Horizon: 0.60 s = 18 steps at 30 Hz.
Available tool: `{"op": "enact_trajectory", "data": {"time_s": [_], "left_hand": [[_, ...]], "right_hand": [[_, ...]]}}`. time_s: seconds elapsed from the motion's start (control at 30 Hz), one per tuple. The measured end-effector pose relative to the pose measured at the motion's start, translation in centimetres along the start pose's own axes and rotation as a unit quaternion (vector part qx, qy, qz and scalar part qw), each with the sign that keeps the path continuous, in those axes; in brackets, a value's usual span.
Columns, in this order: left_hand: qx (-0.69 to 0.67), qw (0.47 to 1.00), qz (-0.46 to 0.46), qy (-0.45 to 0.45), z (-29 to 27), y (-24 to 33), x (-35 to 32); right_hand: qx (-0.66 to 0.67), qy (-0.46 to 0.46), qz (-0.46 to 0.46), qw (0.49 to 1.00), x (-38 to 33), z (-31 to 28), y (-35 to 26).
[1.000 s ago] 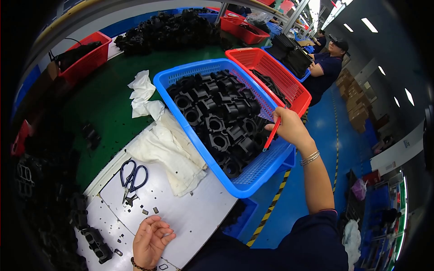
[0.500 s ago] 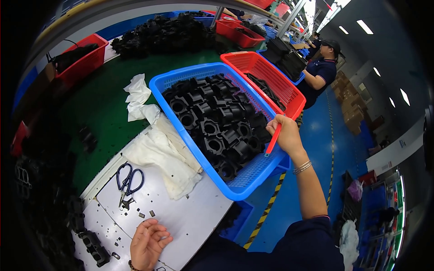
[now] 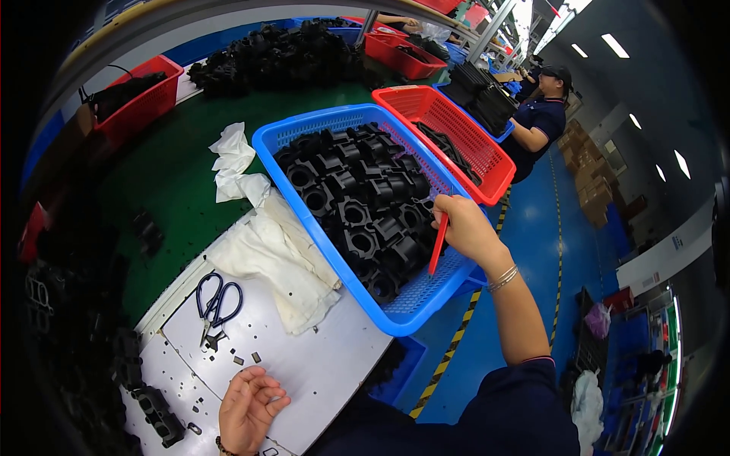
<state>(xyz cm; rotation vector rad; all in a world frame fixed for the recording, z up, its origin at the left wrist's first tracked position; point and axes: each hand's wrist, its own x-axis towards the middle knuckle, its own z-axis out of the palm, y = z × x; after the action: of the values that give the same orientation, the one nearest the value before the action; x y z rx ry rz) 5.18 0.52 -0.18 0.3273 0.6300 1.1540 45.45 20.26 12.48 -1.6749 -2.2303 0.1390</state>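
Note:
My right hand is closed around a slim red stick-like tool; its exact kind is hard to tell. The hand hovers over the right side of a blue plastic basket, filled with black moulded plastic parts. My left hand rests palm up on the white worktop, fingers loosely curled and nothing visible in them. Small dark scraps lie just beyond it. Farther up the worktop are dark-handled snips and a crumpled white cloth.
A red basket holding some black parts adjoins the blue one. Black parts are heaped at the back, and more lie at lower left. A co-worker stands at far right near a blue tray of black pieces.
My right hand has moved slightly left and inward over the blue basket, carrying the red tool along. My left hand stays where it was.

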Motion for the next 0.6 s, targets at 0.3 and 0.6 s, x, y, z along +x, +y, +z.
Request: {"op": "enact_trajectory", "data": {"time_s": [0.3, 0.6], "left_hand": [[-0.003, 1.000, 0.003, -0.002, 0.0, 0.1, -0.1], [0.018, 1.000, -0.015, 0.010, 0.2, 0.2, 0.3]], "right_hand": [[0.018, 0.076, -0.068, 0.995, 1.7, -0.7, -6.1], [0.033, -0.033, -0.024, 0.999, 4.4, 4.3, -10.2]]}}
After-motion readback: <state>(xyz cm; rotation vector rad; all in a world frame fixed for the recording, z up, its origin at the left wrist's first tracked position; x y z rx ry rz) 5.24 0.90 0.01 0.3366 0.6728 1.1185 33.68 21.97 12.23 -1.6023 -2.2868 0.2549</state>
